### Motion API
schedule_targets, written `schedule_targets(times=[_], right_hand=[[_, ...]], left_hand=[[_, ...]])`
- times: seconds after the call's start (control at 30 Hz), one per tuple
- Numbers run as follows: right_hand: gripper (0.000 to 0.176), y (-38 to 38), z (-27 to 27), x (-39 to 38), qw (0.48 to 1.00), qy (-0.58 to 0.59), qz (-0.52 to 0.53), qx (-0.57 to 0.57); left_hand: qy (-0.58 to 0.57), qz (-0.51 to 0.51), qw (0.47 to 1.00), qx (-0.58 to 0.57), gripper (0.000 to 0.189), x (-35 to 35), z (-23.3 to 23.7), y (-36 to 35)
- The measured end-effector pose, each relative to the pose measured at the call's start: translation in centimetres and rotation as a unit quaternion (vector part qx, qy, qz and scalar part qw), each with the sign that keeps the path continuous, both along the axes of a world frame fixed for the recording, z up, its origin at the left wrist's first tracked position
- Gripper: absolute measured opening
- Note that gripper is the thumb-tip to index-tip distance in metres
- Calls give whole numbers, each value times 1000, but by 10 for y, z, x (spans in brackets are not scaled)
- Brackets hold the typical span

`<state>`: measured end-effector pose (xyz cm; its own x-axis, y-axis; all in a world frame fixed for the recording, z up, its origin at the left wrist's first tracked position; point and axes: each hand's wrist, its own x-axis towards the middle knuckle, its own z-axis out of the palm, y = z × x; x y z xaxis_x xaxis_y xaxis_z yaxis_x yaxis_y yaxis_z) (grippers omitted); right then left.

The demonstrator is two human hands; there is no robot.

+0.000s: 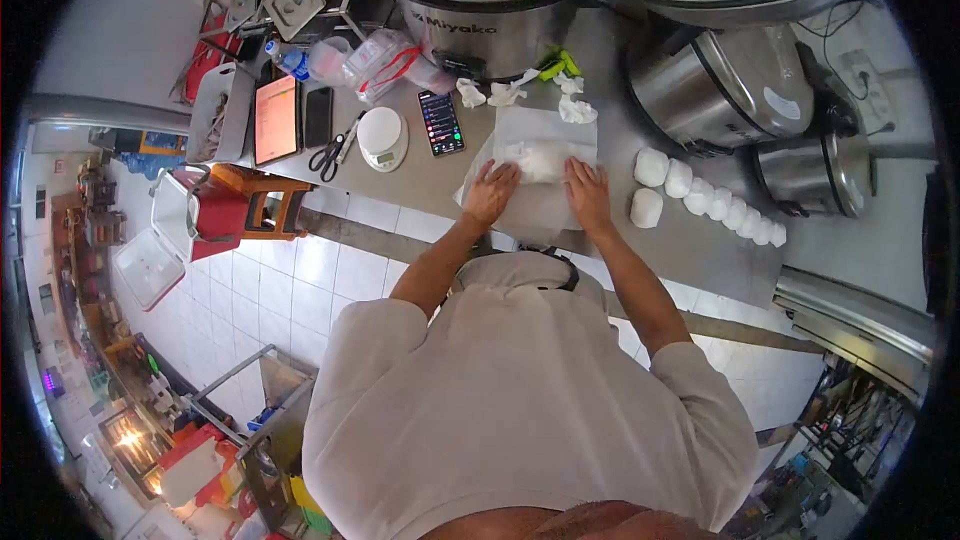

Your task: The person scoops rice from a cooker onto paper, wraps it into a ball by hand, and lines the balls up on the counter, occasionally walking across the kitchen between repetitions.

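Note:
On the counter in front of me lies a sheet of white wrapping paper (546,124), with a white bundle (543,162) under its folded part. What fills the bundle is covered; it may be rice. My left hand (491,193) grips the paper at the bundle's left end, fingers bent over it. At the right end my right hand (588,192) holds the paper in the same way. To the right, several finished-looking white wrapped packets (697,196) stand in a slanting row. Crumpled white paper or tissue (576,110) lies just beyond the sheet.
A large rice cooker (470,32) with white rice and a teal scoop stands behind. Another steel cooker (730,90) is at right. Left of the paper are a phone (441,123), a white kitchen scale (382,138), scissors (327,160) and a tablet (277,120).

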<state>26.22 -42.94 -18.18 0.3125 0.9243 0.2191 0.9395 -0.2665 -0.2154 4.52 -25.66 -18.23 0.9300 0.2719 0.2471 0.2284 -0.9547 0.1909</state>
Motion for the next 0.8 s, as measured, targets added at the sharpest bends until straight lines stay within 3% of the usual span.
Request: schedule_targets(times=[0.03, 0.13, 0.23, 0.33, 0.43, 0.53, 0.67, 0.73, 0.8], right_hand=[[62, -3, -13, 3, 999, 34, -3, 17], [50, -2, 13, 11, 989, 115, -4, -87], [38, 20, 9, 23, 946, 307, -89, -52], [26, 47, 41, 22, 952, 258, -141, -79], [21, 50, 42, 24, 982, 167, -78, -47], [19, 38, 29, 6, 987, 136, -89, 13], [23, 14, 5, -23, 989, 85, -92, 75], [25, 15, 10, -27, 986, 105, -108, 68], [27, 15, 3, -30, 961, 223, -148, 69]], left_hand=[[11, -1, 1000, -17, 46, 0, -2, 2], [75, 47, 986, -144, 42, 17, 8, 15], [170, 211, 916, -297, 34, 46, 67, 18], [184, 173, 944, -214, 26, 64, 15, 36], [76, 71, 991, -83, 20, 60, 45, 35], [-6, 65, 990, -124, 17, 45, 14, 16], [-132, 37, 989, -60, 14, 28, -1, -9], [-63, 58, 983, -165, 23, 33, -4, 5], [42, 71, 949, -305, 32, 49, -18, 28]])
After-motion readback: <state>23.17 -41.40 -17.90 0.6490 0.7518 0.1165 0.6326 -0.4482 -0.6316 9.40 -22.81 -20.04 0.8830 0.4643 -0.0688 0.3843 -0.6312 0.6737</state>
